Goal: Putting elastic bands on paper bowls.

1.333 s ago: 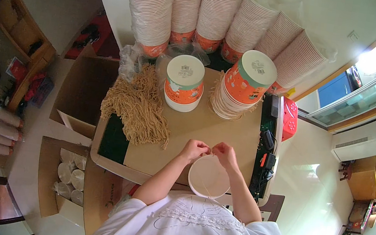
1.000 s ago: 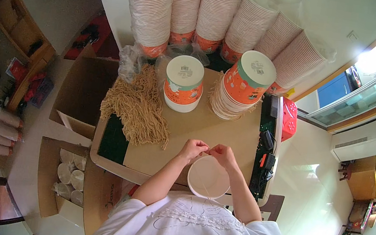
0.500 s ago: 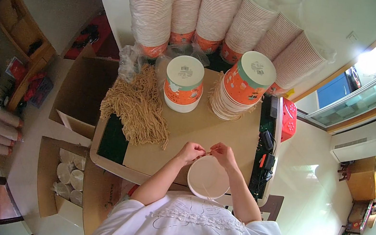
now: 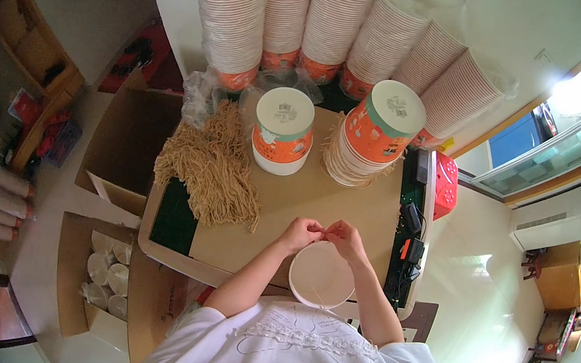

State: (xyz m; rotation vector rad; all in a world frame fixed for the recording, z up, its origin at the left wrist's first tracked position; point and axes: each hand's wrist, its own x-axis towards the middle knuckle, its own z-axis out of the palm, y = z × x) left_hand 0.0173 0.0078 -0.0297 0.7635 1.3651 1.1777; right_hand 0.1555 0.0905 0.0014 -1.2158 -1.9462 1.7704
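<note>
Head view: the left hand (image 4: 303, 234) and right hand (image 4: 345, 241) pinch their fingers narrow, close together at the far rim of the white tub (image 4: 322, 269); anything between them is too small to tell. A thin strand (image 4: 317, 291) lies inside the tub. Beyond the tub, leftward, tan cords (image 4: 211, 170) lie heaped.
</note>
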